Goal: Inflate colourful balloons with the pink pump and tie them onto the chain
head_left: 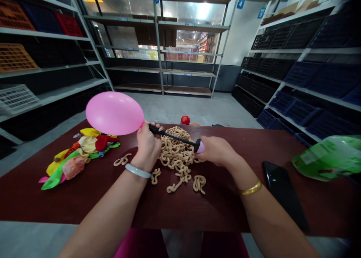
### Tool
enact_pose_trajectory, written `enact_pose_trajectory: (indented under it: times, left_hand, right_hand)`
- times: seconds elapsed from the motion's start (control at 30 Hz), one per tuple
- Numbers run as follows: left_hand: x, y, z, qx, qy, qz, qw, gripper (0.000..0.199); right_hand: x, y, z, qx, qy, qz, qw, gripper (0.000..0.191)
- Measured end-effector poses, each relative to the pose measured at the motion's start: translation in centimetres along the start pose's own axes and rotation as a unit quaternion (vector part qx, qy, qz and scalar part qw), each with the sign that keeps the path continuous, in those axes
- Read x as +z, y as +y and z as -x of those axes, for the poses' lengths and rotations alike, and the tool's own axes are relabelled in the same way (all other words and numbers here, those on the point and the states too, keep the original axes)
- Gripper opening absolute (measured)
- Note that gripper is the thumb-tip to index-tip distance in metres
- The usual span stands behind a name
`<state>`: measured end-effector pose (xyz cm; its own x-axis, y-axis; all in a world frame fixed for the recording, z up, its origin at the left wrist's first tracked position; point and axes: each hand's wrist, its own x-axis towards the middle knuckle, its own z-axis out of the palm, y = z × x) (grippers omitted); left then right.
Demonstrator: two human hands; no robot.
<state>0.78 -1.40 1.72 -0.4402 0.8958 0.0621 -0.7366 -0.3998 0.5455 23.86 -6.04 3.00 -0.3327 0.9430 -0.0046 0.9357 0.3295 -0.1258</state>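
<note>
A pink balloon (114,113), blown up large, sits on the nozzle end of a hand pump (179,138). My left hand (148,143) is closed around the balloon's neck and the pump's black front end. At the pump's other end, my right hand (216,151) grips its light purple handle, with the dark rod drawn out between the two hands. Below the pump lies a heap of tan, curly rope-like pieces (177,149), with a few loose ones nearer me. Left of my left hand is a pile of limp, colourful balloons (87,145).
A black phone (283,192) and a green plastic bag (328,158) lie on the right of the dark red table (220,209). Beyond its far edge is a red ball-like thing (185,119). Shelves with crates (301,115) stand on both sides.
</note>
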Motion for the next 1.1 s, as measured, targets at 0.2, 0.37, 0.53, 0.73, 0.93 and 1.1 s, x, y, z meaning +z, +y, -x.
enact_pose_trajectory:
  times: [0.2, 0.37, 0.53, 0.73, 0.93, 1.1]
  left_hand:
    - [0.6, -3.9, 4.2, -0.029, -0.020, 0.001, 0.999, 0.023]
    - [1.7, -5.5, 7.6, -0.067, -0.051, -0.024, 0.996, 0.025]
    - [1.9, -5.0, 7.3, -0.064, -0.087, -0.029, 0.994, 0.026]
    - [0.6, -2.1, 2.6, -0.034, -0.047, -0.024, 0.998, 0.024]
    - [-0.5, 0.7, -1.0, -0.010, 0.007, 0.000, 1.000, 0.022]
    - [-0.3, -1.2, 1.0, -0.006, -0.016, 0.005, 1.000, 0.021]
  right_hand:
    - [0.0, -1.0, 0.5, -0.005, 0.013, 0.035, 0.999, 0.040]
    - [0.4, -2.9, 0.7, 0.008, 0.013, 0.009, 1.000, 0.041]
    - [1.0, -3.6, 0.2, 0.009, 0.034, -0.032, 0.999, 0.042]
    - [0.9, -2.5, -0.2, 0.008, 0.005, -0.043, 0.999, 0.038]
    - [0.6, -0.9, -0.1, 0.003, -0.009, -0.043, 0.999, 0.031]
    - [0.7, -1.0, 0.1, 0.003, -0.001, -0.011, 1.000, 0.037]
